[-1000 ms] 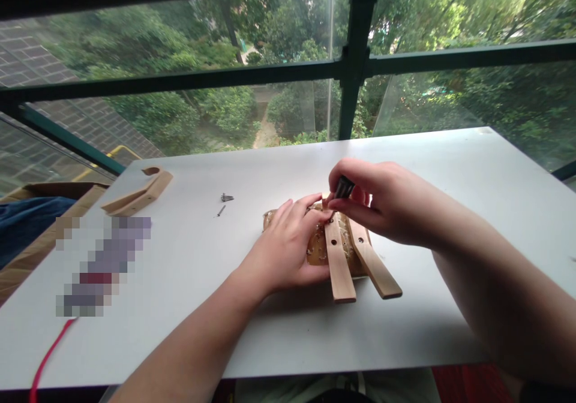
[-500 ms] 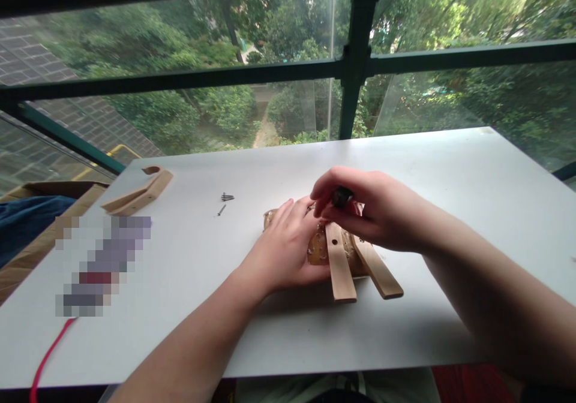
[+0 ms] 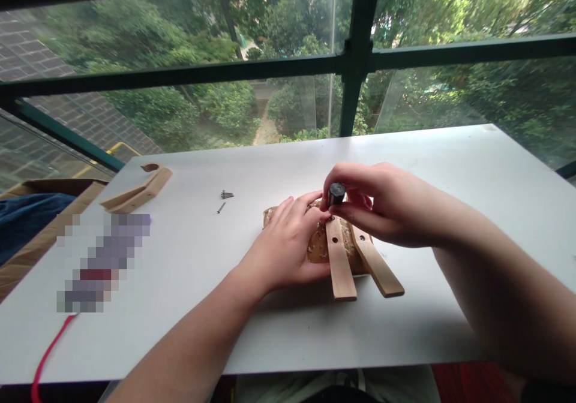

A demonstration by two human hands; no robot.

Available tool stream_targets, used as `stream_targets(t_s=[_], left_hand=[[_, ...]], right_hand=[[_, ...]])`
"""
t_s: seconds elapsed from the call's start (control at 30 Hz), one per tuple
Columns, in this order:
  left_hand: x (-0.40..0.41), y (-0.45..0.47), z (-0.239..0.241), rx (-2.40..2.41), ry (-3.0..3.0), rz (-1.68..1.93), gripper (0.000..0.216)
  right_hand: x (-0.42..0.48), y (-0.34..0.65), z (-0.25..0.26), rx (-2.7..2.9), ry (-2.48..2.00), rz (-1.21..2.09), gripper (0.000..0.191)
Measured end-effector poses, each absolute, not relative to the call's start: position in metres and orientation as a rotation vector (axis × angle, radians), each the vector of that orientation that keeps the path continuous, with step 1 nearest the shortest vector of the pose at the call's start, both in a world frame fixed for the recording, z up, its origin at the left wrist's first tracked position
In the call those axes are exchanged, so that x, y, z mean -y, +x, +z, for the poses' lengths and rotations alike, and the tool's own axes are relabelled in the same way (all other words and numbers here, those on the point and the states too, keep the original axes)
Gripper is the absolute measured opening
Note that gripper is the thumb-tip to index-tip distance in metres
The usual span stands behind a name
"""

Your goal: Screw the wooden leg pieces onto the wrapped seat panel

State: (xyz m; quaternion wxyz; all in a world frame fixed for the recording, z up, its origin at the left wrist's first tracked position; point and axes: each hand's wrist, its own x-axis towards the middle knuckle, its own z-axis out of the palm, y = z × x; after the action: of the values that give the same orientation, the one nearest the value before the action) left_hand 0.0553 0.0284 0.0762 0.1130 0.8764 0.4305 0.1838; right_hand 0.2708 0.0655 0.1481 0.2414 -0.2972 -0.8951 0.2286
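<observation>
A wooden assembly (image 3: 338,253) lies in the middle of the white table (image 3: 441,169): a knobbly brown block with two pale wooden slats on top, their ends pointing toward me. My left hand (image 3: 283,244) lies flat on the block's left side, fingers stretched out and pressing it down. My right hand (image 3: 378,202) is closed around a short black tool handle (image 3: 335,193), held upright over the far end of the left slat. The tool's tip is hidden by my fingers.
Another wooden piece with a round hole (image 3: 138,188) lies at the table's far left. A few small dark screws (image 3: 225,198) sit left of the assembly. A blurred-out object (image 3: 101,259) and a red cord (image 3: 47,355) lie near the left front. Windows stand behind the table.
My right hand has turned on the black tool handle, shifting slightly left and back again. My left hand and the wooden assembly have stayed put.
</observation>
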Motion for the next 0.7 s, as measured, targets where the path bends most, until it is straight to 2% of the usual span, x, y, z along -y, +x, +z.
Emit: stream_targets(t_s=[0.17,0.23,0.37,0.53,0.63,0.7], left_hand=[[-0.0272,0.0553,0.0757,-1.266,2.574,0.544,0.065],[-0.0272,0.0552,0.0760,-1.265,2.576,0.544,0.063],[-0.0283,0.0554,0.0765,-1.267,2.572,0.545,0.067],[-0.0287,0.0567,0.0767,-1.271,2.563,0.531,0.070],[-0.0287,0.0571,0.0767,-1.275,2.560,0.532,0.065],[-0.0287,0.0570,0.0766,-1.271,2.558,0.543,0.062]], right_hand=[[-0.0696,0.2700,0.1423,2.377,-0.856,0.430,0.021],[-0.0704,0.2687,0.1405,2.363,-0.852,0.422,0.020],[-0.0684,0.2644,0.1381,2.340,-0.788,0.553,0.008],[-0.0643,0.2627,0.1381,2.385,-0.681,0.751,0.012],[-0.0623,0.2647,0.1414,2.399,-0.688,0.792,0.012],[-0.0609,0.2669,0.1447,2.410,-0.698,0.825,0.018]])
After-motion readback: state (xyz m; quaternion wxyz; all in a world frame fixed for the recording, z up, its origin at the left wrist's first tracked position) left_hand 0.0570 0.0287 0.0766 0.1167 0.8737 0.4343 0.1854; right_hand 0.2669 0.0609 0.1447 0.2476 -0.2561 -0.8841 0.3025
